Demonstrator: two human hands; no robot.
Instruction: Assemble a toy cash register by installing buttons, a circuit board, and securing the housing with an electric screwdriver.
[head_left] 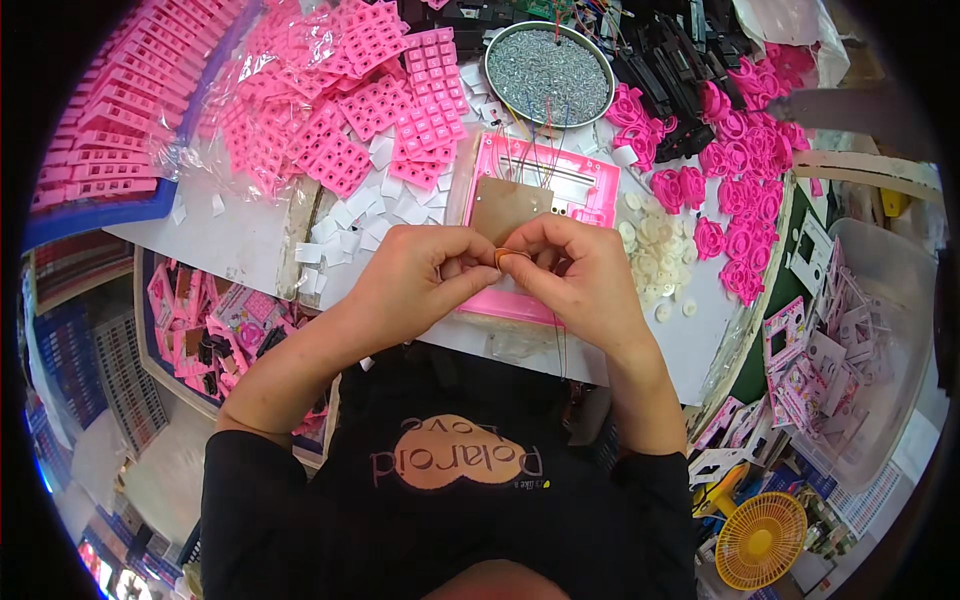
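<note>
My left hand (425, 268) and my right hand (578, 270) meet over a pink plastic housing (606, 180), both closed in a pinch. Between their fingertips is a small orange-brown piece (512, 254), mostly covered by the fingers, so its kind cannot be made out. Under and beyond the fingers a brown circuit board (505, 205) lies in the housing. Thin coloured wires (535, 165) run up from the housing toward the far side. A few dark wires (562, 350) hang down below my right hand.
A round metal bowl of screws (548, 75) stands beyond the housing. Pink keypads (345, 130) and white paper pieces (345, 225) lie left. Cream discs (655, 250), pink ring-shaped parts (740, 200) and black parts (670, 80) lie right. A clear bin (900, 290) stands far right.
</note>
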